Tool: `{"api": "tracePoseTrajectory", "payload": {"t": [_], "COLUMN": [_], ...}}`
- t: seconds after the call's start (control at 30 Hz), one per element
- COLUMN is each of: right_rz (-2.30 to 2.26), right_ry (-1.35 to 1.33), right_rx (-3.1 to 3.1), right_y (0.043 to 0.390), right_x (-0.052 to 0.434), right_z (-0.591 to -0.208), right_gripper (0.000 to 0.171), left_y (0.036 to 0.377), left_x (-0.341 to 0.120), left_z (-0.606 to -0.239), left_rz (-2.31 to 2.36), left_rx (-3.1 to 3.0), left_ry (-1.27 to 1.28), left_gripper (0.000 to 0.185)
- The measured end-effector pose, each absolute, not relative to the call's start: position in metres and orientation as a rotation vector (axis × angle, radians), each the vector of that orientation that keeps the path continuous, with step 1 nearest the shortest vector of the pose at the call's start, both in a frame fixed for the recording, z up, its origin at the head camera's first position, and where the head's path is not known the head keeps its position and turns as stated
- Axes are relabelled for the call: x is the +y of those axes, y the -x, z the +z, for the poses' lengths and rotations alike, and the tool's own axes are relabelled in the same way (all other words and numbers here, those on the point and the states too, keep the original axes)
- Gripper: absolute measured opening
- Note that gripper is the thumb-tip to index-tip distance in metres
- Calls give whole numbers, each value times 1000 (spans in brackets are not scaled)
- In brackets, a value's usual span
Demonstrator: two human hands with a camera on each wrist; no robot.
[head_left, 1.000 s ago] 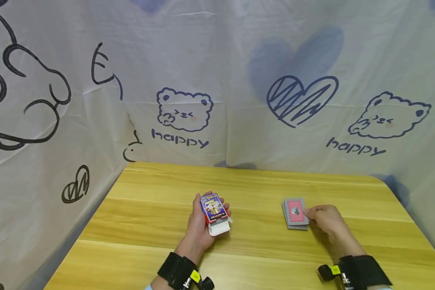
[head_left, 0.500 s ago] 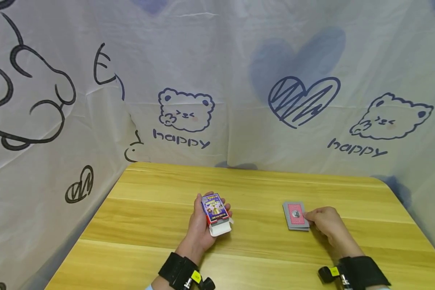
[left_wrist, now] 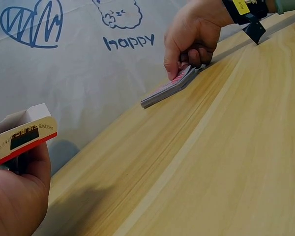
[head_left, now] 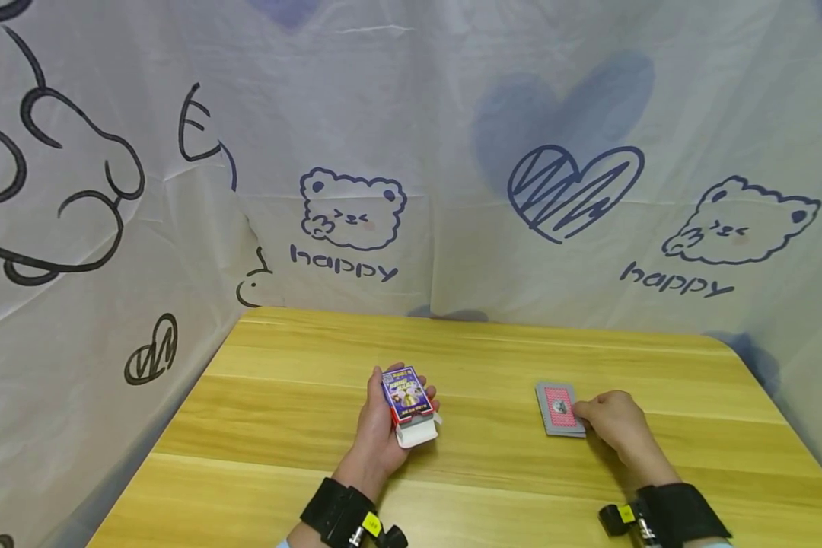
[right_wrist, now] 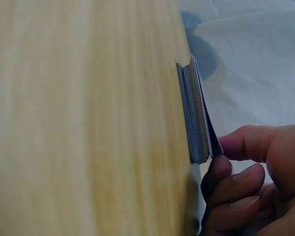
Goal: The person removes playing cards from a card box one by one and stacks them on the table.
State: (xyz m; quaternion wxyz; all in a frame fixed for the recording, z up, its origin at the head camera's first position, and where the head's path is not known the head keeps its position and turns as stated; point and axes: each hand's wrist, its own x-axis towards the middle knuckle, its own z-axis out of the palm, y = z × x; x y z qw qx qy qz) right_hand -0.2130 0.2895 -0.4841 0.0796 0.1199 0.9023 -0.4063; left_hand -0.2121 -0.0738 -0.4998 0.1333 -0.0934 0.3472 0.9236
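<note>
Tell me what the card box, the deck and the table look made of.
Card box: thin glossy printed cardboard, white inside its open flap. Deck: coated paper or plastic cards, thin stacked edges showing. Table: pale wood or wood-look laminate, smooth, with grain lines.

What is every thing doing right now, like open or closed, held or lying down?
Card box: flap open at the near end, held in the left hand.
Deck of cards: stacked face down on the table, near end lifted a little.
Left hand: fingers curled round the card box.
Right hand: fingers pinch the near end of the deck.
Table: flat, wooden, bears the deck.
</note>
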Motion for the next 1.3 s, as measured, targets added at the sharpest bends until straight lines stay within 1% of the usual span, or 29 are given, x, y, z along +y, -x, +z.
{"api": "tracePoseTrajectory", "payload": {"t": [0.43,0.57,0.67,0.83,1.03,1.17,1.3], "right_rz": [-1148,-1190,-1259,-1432,-1658,-1783,-1809], "right_ry": [-351,-344,-266,-106,18,81,98], "right_rx": [2731,2766,2842,2823,2619,2444,2378], "right_y": [212,208,201,187,174,169,167], "right_x": [290,281,258,202,139,116,106], "right_z": [-481,-474,-462,-445,-442,-448,-455], "right_gripper": [35,41,40,27,18,17,19], "left_y": [212,212,212,211,210,210,209], "left_x": [-72,-71,-70,-67,-64,-63,-62], "left_z": [-501,-501,-501,-500,-500,-500,-499], "left_rz": [2683,2684,2680,2670,2691,2704,2708], "left_rx": [1007,995,990,981,956,960,969], "left_ry": [265,269,263,242,211,195,169], "left_gripper": [65,64,64,65,66,65,63]}}
